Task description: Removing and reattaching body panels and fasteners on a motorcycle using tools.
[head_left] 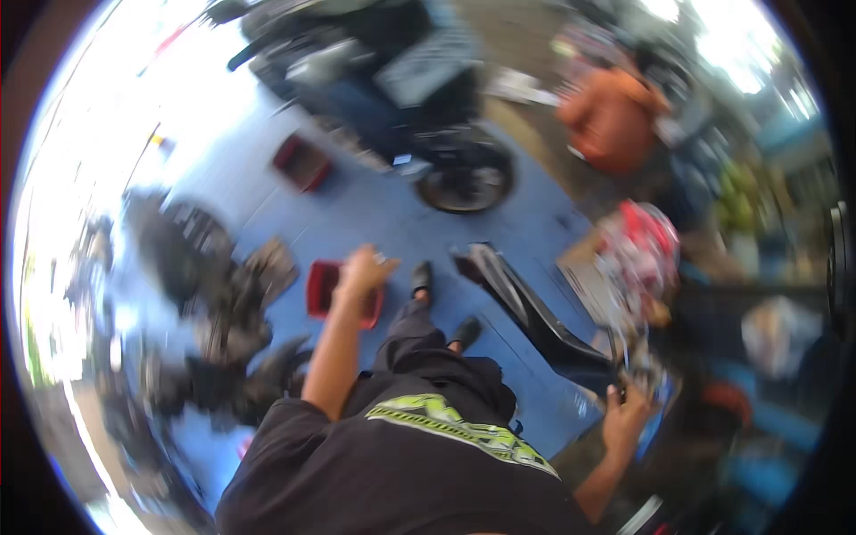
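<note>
My left hand [362,271] is held out above a red plastic tray [318,292] on the floor. Its fingers look closed, with a small pale spot beside them; motion blur hides what it is. Lower right, my right hand [628,415] has its fingers curled around something dark that I cannot make out, close to a cluttered surface. Near that hand ends a long black motorcycle body panel [528,308], which stretches away toward the middle of the floor.
A dark motorcycle [459,169] stands ahead, with a second red tray [301,162] beside it. Blurred dark parts [201,259] fill the left. A person in orange [613,120] is low at the far right. A red-and-clear plastic bundle [644,254] sits by a cardboard box [584,276].
</note>
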`<control>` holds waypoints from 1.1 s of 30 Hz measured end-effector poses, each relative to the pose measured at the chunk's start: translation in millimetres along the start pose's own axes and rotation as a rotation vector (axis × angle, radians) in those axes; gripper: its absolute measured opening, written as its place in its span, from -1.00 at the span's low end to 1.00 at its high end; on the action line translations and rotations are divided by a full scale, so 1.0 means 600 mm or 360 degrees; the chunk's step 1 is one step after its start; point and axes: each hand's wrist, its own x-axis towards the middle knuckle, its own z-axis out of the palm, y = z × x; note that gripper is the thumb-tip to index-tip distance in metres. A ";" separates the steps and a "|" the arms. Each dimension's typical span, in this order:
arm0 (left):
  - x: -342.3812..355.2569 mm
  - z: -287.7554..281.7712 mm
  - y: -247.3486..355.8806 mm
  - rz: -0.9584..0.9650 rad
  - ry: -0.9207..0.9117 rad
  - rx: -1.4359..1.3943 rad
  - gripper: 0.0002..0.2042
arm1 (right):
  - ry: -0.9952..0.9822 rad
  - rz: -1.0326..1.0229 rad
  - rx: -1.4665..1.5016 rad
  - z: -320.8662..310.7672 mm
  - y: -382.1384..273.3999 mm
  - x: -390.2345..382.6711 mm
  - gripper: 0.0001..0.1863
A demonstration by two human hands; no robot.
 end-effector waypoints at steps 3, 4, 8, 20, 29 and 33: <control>-0.064 0.057 -0.132 0.0138 0.0201 -0.0059 -0.34 | -0.0364 0.0050 0.0048 0.103 -0.118 0.074 -0.72; -0.093 0.067 -0.168 0.0145 0.0273 -0.0109 -0.38 | -0.0432 -0.0068 -0.0031 0.135 -0.154 0.089 -0.70; -0.114 0.066 -0.209 -0.0202 0.0083 -0.0264 -0.45 | -0.0091 -0.0898 0.0078 0.267 -0.203 0.162 -0.59; 0.040 -0.077 -0.374 -0.0479 0.0366 -0.1745 -0.04 | -0.0752 -0.1409 0.0265 0.337 -0.749 0.160 -0.54; 0.317 -0.245 -0.527 -0.0013 0.0788 -0.3464 -0.06 | -0.0927 -0.1516 0.1027 0.411 -0.964 0.207 -0.66; 0.425 -0.409 -0.589 -0.0315 0.0796 -0.3424 -0.04 | -0.0897 -0.1692 0.1029 0.459 -1.057 0.277 -0.63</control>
